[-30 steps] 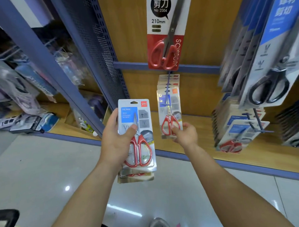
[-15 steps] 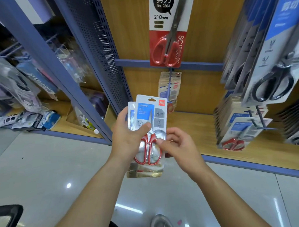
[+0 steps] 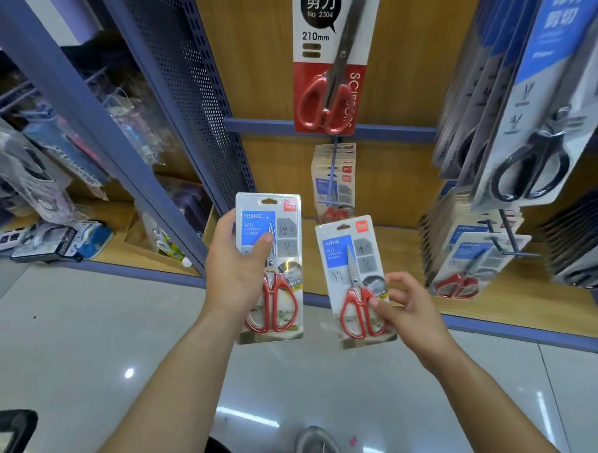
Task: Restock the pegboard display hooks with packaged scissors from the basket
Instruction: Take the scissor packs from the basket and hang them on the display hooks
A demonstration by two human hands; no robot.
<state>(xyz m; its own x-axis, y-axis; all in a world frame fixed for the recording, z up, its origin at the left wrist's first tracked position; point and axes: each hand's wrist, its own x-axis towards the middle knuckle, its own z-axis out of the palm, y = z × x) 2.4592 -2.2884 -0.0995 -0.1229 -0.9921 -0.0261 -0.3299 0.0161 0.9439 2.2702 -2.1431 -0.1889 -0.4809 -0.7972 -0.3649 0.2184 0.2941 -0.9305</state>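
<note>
Scissors in flat packs are in both hands, held up in front of the shelving and not yet on any peg.

The left hand (image 3: pixel 238 273) grips the left pack (image 3: pixel 275 261) by its left edge. The thumb lies across the blue label on the front, and the fingers are hidden behind. A second edge shows at the bottom, so another pack may sit behind it, though I cannot tell.

Just to the right, and apart from it, the right hand (image 3: pixel 407 307) pinches the right pack (image 3: pixel 354 278) at its lower right corner. The thumb is on the front beside the red handles, and the pack is slightly tilted.

Above and behind that pack, a blue hook (image 3: pixel 334 159) juts from the wooden back panel (image 3: pixel 391 174) with hanging packs (image 3: pixel 333 187) of the same kind on it. Further right, a second hook (image 3: pixel 507 248) carries more red-handled packs (image 3: pixel 464 274).

These packs look light and stiff: card backing under a clear shell, with most of the weight low at the handles. The shell looks glossy and probably slick, so a firm thumb-and-finger pinch on the lower half or a side edge suits best. That leaves the slot (image 3: pixel 343 227) at the top free for the hook. The pack seems sturdy, but the card around the slot could tear if forced on crooked.
</note>
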